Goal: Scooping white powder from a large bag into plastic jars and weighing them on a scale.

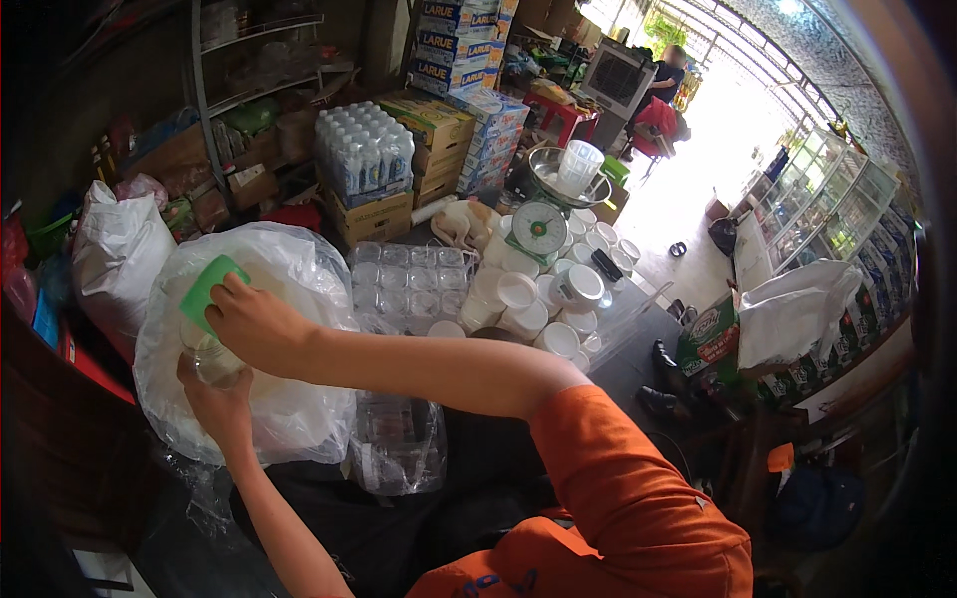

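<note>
My right hand [257, 327] is closed on a green plastic cup [211, 287], which is tilted over the mouth of a clear plastic jar [211, 357]. My left hand [221, 407] wraps round the jar from below and keeps it under the cup. Something pale shows inside the jar, too unclear to name. Both hands are above a large clear plastic bag [309, 424] with its top spread wide and whitish contents. My right forearm crosses over the bag's right side.
Clear empty jars [409, 279] in plastic wrap stand beside the bag. Many white-lidded jars [578, 287] surround a green dial scale [539, 227] bearing a metal bowl. A dog [467, 223] lies behind. A white sack [122, 254] stands left; a person [662, 90] sits far off.
</note>
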`<state>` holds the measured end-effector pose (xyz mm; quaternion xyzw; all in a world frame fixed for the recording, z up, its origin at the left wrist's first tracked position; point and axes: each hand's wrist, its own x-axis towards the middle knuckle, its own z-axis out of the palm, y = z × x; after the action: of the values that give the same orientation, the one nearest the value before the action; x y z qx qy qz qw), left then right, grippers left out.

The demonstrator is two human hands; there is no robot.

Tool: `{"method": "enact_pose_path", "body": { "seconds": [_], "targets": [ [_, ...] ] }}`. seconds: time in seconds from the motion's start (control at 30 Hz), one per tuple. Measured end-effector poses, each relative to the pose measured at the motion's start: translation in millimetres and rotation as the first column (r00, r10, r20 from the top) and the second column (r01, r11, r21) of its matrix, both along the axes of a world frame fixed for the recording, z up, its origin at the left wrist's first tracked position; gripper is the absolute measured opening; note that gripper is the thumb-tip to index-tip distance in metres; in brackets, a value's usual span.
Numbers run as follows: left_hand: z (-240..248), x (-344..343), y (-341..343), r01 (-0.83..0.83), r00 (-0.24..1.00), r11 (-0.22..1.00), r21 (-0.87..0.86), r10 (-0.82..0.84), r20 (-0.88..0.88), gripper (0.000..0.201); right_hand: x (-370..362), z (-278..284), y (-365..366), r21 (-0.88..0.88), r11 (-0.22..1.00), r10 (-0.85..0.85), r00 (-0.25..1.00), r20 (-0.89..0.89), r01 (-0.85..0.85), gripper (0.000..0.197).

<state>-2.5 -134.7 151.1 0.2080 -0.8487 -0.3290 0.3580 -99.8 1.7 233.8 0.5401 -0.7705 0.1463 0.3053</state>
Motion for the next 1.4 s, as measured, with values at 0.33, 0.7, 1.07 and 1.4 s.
{"method": "enact_pose_path", "body": {
  "seconds": [0.33,0.7,1.07,1.4],
  "targets": [
    [-2,3,-16,-0.061,0.991,0.982,0.180,0.080,-0.103,0.095,46,-18,11,0.189,0.926,-0.373,0.875,0.309,0.328,0.018],
    [-4,0,-15,-0.155,0.979,0.988,0.001,0.154,-0.132,0.095,-69,-164,-81,0.770,0.625,-0.469,0.850,0.238,0.129,0.038],
    [-1,21,-25,-0.165,0.972,0.985,0.060,0.172,-0.158,0.094,-64,-200,-105,0.773,0.573,-0.258,0.834,0.487,-0.274,0.024],
    [-29,20,-40,-0.065,0.950,0.978,0.198,0.122,-0.289,0.102,-98,-175,-72,0.232,0.953,0.021,0.804,0.594,-0.196,0.020]
  ]
}}
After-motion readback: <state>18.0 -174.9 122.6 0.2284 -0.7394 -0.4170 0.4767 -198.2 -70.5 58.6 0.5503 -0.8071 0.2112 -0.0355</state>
